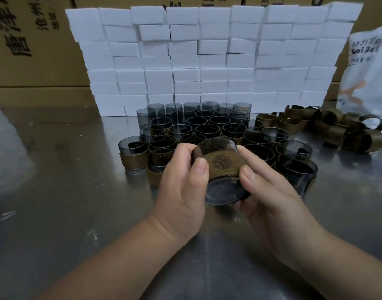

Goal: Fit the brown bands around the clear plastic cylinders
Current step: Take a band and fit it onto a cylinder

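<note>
Two bare forearms reach in from the bottom edge. The left hand (183, 187) and right hand (270, 195) meet above the steel bench (66, 202), and both grip one clear cylinder (224, 191) between them. The cylinder is tilted, with its base towards the camera and its open mouth pointing away. A brown band (223, 164) is wrapped around its wall, and a round stamped motif on the band faces up between the two thumbs. The left hand's fingers curl over the cylinder's left side, with the thumb pressed on the band's left end. The right hand cups the cylinder from below and to the right, its thumb on the band's right end.

Just behind the hands a crowd of cylinders (207, 126) stands upright on the bench, packed close together. Several of the nearer ones wear bands. To the right, apart from that group, lies a heap of loose bands (328, 124), curled and open. Behind these things rises a wall of stacked white boxes (207, 61). Cardboard cartons (34, 50) stand to the left, and a printed plastic bag (367, 68) sits at the right edge.
</note>
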{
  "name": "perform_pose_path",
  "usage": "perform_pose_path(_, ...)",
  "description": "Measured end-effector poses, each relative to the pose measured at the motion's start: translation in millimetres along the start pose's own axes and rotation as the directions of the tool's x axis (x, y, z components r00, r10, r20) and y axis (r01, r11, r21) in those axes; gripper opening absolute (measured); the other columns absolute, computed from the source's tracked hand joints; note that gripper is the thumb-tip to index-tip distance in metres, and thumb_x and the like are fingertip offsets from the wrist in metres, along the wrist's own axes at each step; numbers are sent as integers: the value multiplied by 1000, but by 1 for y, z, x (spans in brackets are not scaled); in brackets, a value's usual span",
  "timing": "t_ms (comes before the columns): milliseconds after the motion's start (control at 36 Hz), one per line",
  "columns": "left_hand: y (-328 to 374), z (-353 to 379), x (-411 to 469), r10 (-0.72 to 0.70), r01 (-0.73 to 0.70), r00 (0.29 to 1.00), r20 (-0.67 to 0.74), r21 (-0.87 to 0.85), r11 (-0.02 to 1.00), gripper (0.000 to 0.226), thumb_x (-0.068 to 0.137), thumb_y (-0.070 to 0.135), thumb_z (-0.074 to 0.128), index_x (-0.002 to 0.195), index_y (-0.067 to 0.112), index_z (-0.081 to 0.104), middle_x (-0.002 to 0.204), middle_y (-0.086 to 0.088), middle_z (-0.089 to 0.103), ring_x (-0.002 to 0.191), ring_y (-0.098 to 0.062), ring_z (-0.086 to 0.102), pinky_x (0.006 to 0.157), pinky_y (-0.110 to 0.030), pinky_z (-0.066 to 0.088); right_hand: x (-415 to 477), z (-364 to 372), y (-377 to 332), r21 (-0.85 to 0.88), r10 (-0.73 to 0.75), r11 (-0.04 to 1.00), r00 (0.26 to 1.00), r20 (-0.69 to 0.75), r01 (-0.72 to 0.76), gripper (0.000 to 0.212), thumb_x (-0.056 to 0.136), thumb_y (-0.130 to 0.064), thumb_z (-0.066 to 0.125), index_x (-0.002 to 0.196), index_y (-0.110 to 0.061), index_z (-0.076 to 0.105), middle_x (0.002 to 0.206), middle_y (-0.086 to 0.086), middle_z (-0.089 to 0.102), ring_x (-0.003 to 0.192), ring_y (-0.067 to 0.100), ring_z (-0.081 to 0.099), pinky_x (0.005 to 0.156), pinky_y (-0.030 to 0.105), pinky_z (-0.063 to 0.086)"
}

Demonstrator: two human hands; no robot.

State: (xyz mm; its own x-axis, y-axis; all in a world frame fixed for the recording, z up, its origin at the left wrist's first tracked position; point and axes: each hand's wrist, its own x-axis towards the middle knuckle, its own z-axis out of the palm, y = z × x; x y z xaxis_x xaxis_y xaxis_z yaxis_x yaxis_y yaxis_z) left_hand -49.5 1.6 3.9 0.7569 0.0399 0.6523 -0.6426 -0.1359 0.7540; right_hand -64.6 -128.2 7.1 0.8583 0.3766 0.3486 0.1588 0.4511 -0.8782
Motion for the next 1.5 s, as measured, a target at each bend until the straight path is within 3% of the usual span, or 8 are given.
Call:
perform_pose_path(83,-1,-1,1,-16,17,1000,16,-23,1000,50,75,52,36,83,3,46,81,-24,57,78,-40,54,69,-53,45,-1,0,-1,12,23,1000,1000,-20,-23,58,61,-42,81,114,-24,66,113,4,69,106,17,65,84,27,53)
perform_pose_path(194,-2,-3,2,-16,21,999,51,-90,996,39,74,47,40,75,8,42,71,-9,50,67,-22,47,62,-34,41,-2,-1,-1,-40,74,996,993,-91,-78,59,73,-26,63,130,-16,51,117,8,66,110,25,62,95,43,44)
perform_pose_path(333,0,-4,3,-33,42,997,64,-154,987,34,71,45,41,72,11,40,66,-5,45,63,-19,43,58,-29,37,-3,1,-1,-39,89,995,991,-104,-94,64,71,-25,59,133,-12,48,119,13,65,107,29,60,88,46,37)
perform_pose_path(417,-1,-4,3,-21,30,998,64,-147,989,37,71,44,41,71,7,39,64,-6,44,61,-17,42,56,-24,38,-2,1,-1,9,87,996,992,-86,-87,61,71,-22,58,130,-8,49,119,15,64,107,26,62,96,43,43)
perform_pose_path(528,-3,-5,3,-32,42,997,70,-154,987,42,70,44,42,70,2,38,65,-9,46,62,-20,43,56,-27,38,-1,3,-1,38,97,995,992,-78,-95,62,72,-22,57,131,-6,48,113,15,65,98,21,64,76,26,51)
perform_pose_path(722,-3,-5,4,-36,46,997,65,-151,987,35,70,43,43,66,8,38,58,3,44,56,-12,42,53,-21,37,-1,2,0,72,98,993,993,-70,-93,61,72,-23,58,130,-7,49,116,16,64,102,23,64,83,29,52)
perform_pose_path(1028,-1,-6,4,-1,7,998,57,-111,994,41,71,43,41,65,3,38,60,-13,42,57,-23,39,52,-31,33,0,7,1,142,78,987,996,-31,-73,49,72,-25,62,118,-9,59,104,11,68,93,19,66,73,25,53)
perform_pose_path(1500,-1,-7,5,20,-17,999,45,-73,997,33,72,41,41,61,11,37,54,-5,38,52,-19,37,49,-26,32,-1,7,2,169,71,983,997,-13,-68,40,72,-26,63,110,-12,65,101,9,69,91,17,66,68,22,52)
